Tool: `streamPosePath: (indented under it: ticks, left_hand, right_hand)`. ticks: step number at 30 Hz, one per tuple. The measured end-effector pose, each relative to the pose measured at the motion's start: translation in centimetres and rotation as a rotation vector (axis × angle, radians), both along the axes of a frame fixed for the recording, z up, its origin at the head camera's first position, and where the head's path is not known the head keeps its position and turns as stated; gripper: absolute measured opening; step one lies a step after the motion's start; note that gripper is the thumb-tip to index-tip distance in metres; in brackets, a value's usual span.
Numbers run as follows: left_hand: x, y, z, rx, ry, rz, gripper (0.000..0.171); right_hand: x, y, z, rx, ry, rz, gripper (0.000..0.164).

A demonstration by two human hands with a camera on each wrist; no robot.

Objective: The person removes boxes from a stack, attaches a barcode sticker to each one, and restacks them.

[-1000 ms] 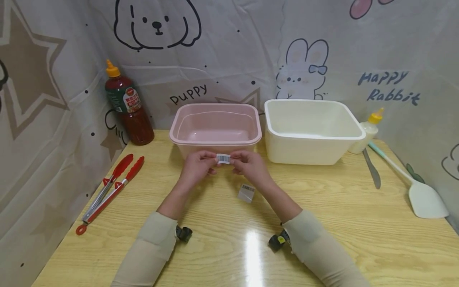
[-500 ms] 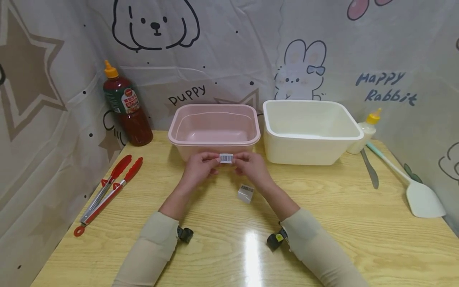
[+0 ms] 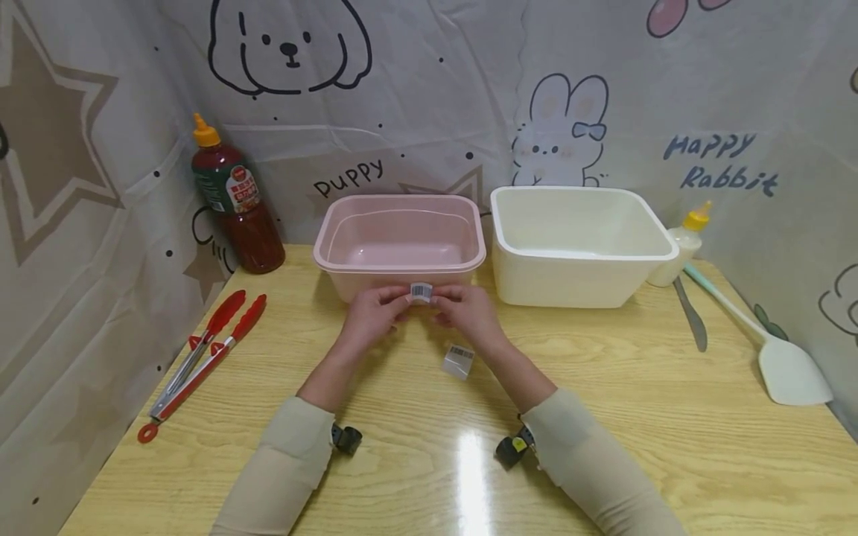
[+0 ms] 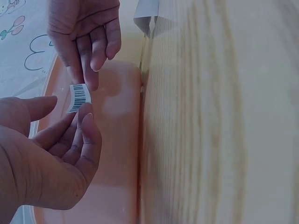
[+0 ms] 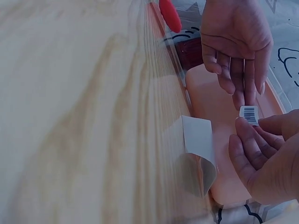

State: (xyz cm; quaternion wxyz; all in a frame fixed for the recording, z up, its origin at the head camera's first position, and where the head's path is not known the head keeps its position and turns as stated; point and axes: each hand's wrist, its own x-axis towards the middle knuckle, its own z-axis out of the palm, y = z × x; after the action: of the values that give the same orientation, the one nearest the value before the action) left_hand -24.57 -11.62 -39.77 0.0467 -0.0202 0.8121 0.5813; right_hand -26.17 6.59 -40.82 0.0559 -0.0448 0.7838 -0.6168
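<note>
A small white barcode sticker [image 3: 421,292], slightly bowed, is stretched between both hands, overlapping the front wall of the pink bin [image 3: 399,266] in the head view. My left hand [image 3: 372,311] pinches its left end, my right hand [image 3: 465,307] its right end. In the left wrist view, the sticker [image 4: 80,97] spans from the fingertips of one hand to those of the other. The right wrist view shows the right thumb beside the sticker [image 5: 249,115]. On the table, just before the right hand, lies a folded piece of label paper [image 3: 459,362] printed with a barcode.
A white bin [image 3: 570,283] stands right of the pink one, a yellow-capped bottle [image 3: 685,242] partly behind it. A knife [image 3: 692,316] and a white turner [image 3: 791,368] lie at right. Red-tipped tongs [image 3: 201,357] and a red sauce bottle [image 3: 241,208] are at left.
The sticker, flat earlier, now bows and sits slightly higher at the pink bin's front. Both hands keep their hold and have barely moved. The head view has shifted a little.
</note>
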Motion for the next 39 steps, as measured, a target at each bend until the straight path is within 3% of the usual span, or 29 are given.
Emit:
streamPosePath:
  ticks: [39]
  left_hand:
    - [0.09, 0.58, -0.12, 0.12, -0.001, -0.044, 0.039]
  right_hand:
    - [-0.39, 0.3, -0.13, 0.019, 0.018, 0.018, 0.03]
